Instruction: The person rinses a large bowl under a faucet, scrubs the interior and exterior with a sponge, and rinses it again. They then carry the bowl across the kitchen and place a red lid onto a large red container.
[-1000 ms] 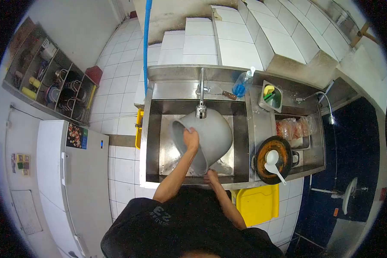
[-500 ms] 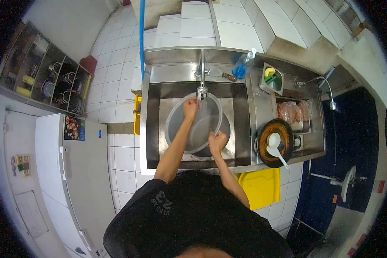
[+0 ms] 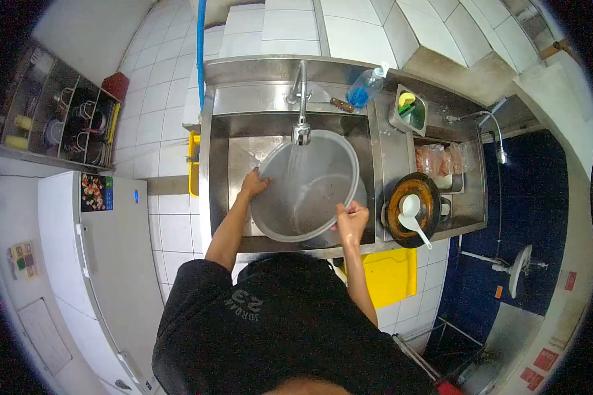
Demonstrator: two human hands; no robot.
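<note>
A large grey plastic basin [image 3: 270, 220] is in the steel sink, tilted, its mouth facing up under the faucet [image 3: 301, 131]. Water runs from the faucet into it. My left hand [image 3: 254, 184] grips the basin's left rim, fingers curled over the edge. On the right side my right hand [image 3: 351, 220] is closed round the rim, its thumb at the front. Another round, darker thing shows partly beneath the basin at the right; its kind is hidden.
Behind the sink [image 3: 237, 151] lie a wooden-handled scraper [image 3: 341, 105] and a bottle of blue liquid [image 3: 362, 92]. To the right are a steel container with sponges [image 3: 407, 108], bagged food [image 3: 439, 160], and a dirty pan [image 3: 396, 217] holding a white ladle [image 3: 412, 224].
My left hand has left the faucet's stream and moved down-left to the basin's left rim. The basin has shifted right, with my right hand still on its rim.
</note>
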